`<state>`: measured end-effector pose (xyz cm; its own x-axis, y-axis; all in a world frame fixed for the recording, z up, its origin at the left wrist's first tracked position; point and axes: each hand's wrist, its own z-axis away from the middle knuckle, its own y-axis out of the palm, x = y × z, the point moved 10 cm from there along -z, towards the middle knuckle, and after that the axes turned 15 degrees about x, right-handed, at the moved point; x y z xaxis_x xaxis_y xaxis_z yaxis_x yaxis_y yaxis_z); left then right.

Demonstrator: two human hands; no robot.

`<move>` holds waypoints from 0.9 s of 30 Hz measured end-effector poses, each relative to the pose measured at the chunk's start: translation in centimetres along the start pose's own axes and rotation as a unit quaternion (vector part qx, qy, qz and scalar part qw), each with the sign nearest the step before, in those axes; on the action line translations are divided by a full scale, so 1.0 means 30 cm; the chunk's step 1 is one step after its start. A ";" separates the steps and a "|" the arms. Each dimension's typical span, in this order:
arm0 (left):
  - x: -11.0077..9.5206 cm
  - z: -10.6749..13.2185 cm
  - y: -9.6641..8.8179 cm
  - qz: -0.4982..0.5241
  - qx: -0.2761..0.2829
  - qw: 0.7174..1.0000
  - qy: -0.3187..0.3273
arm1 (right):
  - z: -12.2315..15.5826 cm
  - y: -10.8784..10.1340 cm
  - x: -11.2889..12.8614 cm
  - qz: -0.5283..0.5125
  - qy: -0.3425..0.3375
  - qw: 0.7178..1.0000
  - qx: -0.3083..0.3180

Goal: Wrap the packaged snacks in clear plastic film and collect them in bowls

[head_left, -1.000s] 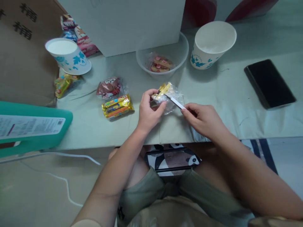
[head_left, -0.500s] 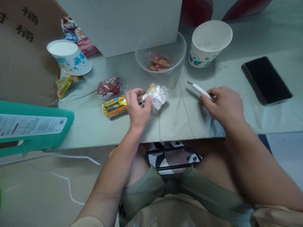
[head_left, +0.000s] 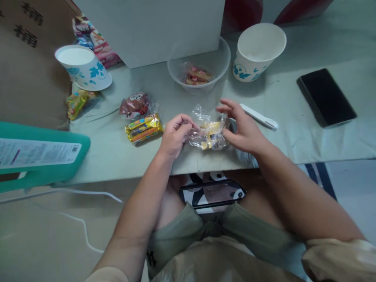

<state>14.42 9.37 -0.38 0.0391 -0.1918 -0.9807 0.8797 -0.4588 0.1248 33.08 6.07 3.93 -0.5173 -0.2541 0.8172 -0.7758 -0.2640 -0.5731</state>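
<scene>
A clear crinkly snack packet (head_left: 207, 133) with yellow pieces inside lies near the table's front edge. My left hand (head_left: 174, 135) pinches its left end, fingers closed. My right hand (head_left: 242, 127) holds the packet's right side with thumb and lower fingers while the upper fingers stretch out. A white utility knife (head_left: 260, 116) rests on the table just right of my right hand, apart from it.
A clear bowl (head_left: 219, 62) holding a wrapped biscuit stands behind the packet, with a paper cup (head_left: 258, 51) beside it. A black phone (head_left: 326, 97) lies at the right. A yellow snack bar (head_left: 143, 128), a brown wrapped snack (head_left: 135, 105) and another cup (head_left: 84, 67) sit left.
My right hand has set the white knife down on the table and come back to the packet. My left hand has brought the packet rightwards to the table's front edge.
</scene>
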 end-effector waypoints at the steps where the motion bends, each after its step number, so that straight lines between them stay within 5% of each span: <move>1: 0.003 0.001 -0.005 0.008 -0.005 1.000 -0.009 | -0.002 -0.001 0.000 0.005 0.005 1.000 0.004; 8: -0.037 0.048 -0.172 -0.024 -0.192 0.981 0.015 | 0.062 -0.168 -0.061 0.023 0.056 0.990 -0.128; 14: -0.063 0.106 -0.238 -0.118 -0.266 0.956 0.036 | 0.179 -0.319 -0.082 0.091 0.120 0.950 -0.274; 18: -0.161 0.147 -0.217 -0.284 -0.288 0.903 0.144 | 0.133 -0.240 0.036 0.117 0.003 0.974 -0.196; 21: -0.213 0.135 -0.107 -0.437 -0.204 0.850 0.209 | 0.065 -0.100 0.060 0.160 -0.025 0.985 -0.062; 24: -0.202 0.117 -0.043 -0.525 -0.148 0.820 0.176 | 0.040 -0.033 0.038 0.211 0.002 0.977 -0.010; 27: -0.219 0.138 -0.017 -0.567 -0.151 0.796 0.149 | 0.066 -0.053 0.085 0.237 -0.021 0.971 -0.037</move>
<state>11.75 7.28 6.62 -0.7898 0.4326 -0.4348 0.5015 0.0472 -0.8639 33.71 4.00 6.80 -0.8089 -0.3681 0.4584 -0.4785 -0.0409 -0.8771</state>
